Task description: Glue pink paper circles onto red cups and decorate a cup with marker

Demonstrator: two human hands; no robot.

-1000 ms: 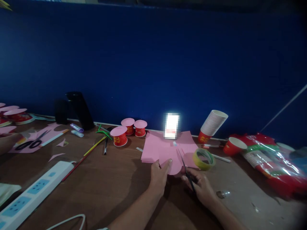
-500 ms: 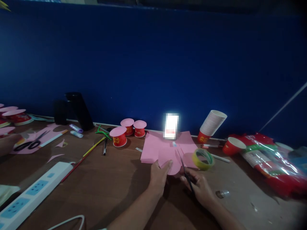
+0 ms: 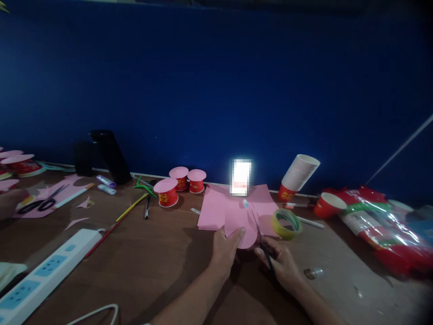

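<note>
**Scissors [image 3: 265, 253] at the edge of a rounded pink piece [image 3: 244, 234]**

Your left hand [image 3: 227, 247] pinches the rounded pink piece near its lower left, thumb lying on top. The piece sits in front of you, over the near edge of a stack of pink sheets [image 3: 211, 211] on the desk [image 3: 162, 257]. Your right hand [image 3: 283, 262] grips the scissors by their dark handles, blades pointing away from you along the right side of the piece; you cannot tell from here whether the blades touch it.

Just right of the sheets is a roll of yellowish tape [image 3: 276, 229]. A glowing screen [image 3: 241, 176], its content blurred out, stands upright at the back of the stack. Further right, nested paper cups [image 3: 298, 175] lean beside the wall, near a plastic bag of cups [image 3: 382, 234].

To your left, three red cups topped with pink discs [image 3: 168, 197] stand close together. Well beyond them, past the white power strip [image 3: 69, 259], another person's hand [image 3: 12, 204] rests near a second pair of scissors [image 3: 43, 204], which lies on pink paper [image 3: 72, 184]. That hand's grip is too unclear to tell.
</note>
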